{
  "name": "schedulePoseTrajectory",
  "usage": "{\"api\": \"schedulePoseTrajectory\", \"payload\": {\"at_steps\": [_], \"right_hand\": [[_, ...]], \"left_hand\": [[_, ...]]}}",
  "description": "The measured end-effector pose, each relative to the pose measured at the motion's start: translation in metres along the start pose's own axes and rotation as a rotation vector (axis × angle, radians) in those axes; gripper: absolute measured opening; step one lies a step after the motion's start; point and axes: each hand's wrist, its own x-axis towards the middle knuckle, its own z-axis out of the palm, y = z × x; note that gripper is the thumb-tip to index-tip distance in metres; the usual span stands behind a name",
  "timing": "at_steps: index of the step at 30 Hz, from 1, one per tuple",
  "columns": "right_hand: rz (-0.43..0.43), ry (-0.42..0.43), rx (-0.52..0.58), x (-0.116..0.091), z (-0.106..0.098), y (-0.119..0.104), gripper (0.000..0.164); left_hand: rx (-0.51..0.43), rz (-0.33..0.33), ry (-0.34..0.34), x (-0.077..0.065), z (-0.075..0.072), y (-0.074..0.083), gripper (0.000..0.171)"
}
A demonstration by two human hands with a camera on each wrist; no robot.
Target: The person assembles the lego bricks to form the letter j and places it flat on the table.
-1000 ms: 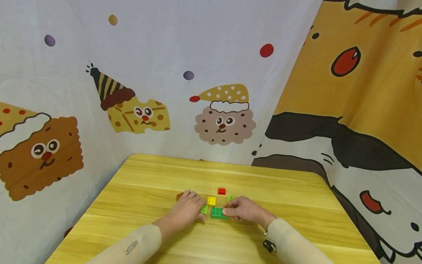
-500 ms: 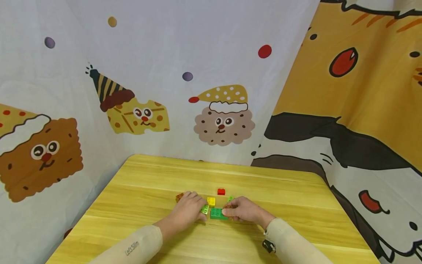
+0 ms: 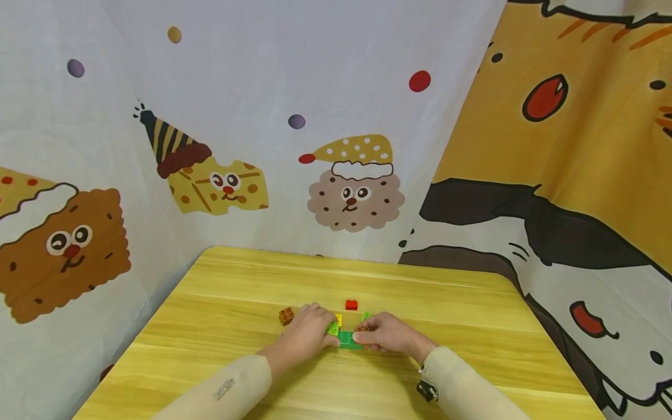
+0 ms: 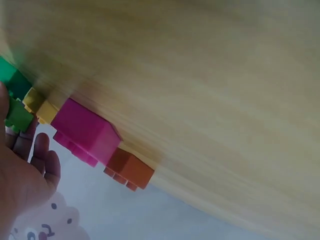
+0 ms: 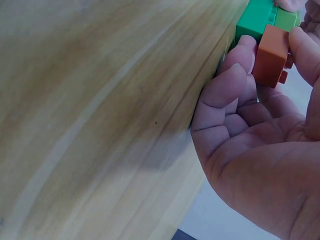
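Note:
In the head view my left hand (image 3: 307, 333) pinches a light green brick (image 3: 333, 328) at the left end of a dark green brick (image 3: 347, 339). My right hand (image 3: 392, 333) grips a brown brick (image 3: 364, 330), which sits at the dark green brick's right end. The right wrist view shows this brown brick (image 5: 272, 54) between thumb and fingers, against the dark green brick (image 5: 255, 21). Beyond it the light green brick (image 5: 287, 20) sits over the dark green one. In the left wrist view the light green brick (image 4: 20, 116) is by my fingers.
Behind the dark green brick are a yellow brick (image 3: 338, 319), a red brick (image 3: 351, 304) and another light green brick (image 3: 366, 317). A second brown brick (image 3: 286, 316) lies left. A magenta brick (image 4: 85, 131), hidden in the head view, stands beside it. The wooden table (image 3: 252, 274) meets printed cloth.
My left hand has moved right with the light green brick, from beside the dark green brick to its left end. The left brown brick is now fully uncovered. My right hand stays almost still.

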Motion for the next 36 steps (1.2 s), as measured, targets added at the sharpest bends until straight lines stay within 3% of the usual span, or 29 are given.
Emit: {"api": "schedulePoseTrajectory", "payload": {"at_steps": [6,10,17,26,32,36], "right_hand": [[-0.005,-0.011,-0.003,0.001,-0.001,0.002,0.030],[-0.014,-0.014,-0.014,0.003,0.000,0.000,0.030],[-0.015,0.001,-0.035,0.002,0.000,-0.001,0.030],[-0.024,0.006,-0.050,0.009,0.006,-0.004,0.029],[-0.042,0.022,-0.095,0.011,0.011,-0.005,0.029],[-0.072,0.062,-0.147,0.007,0.008,-0.004,0.040]], "left_hand": [[0.007,0.040,0.002,0.005,0.003,0.005,0.048],[0.007,0.004,-0.025,0.007,-0.001,0.008,0.047],[-0.137,-0.070,-0.100,0.009,-0.001,0.010,0.045],[-0.218,-0.098,-0.159,0.007,-0.005,0.005,0.038],[-0.193,-0.099,-0.163,0.008,-0.003,-0.001,0.039],[-0.180,-0.092,-0.165,0.008,-0.004,0.001,0.043]]}}
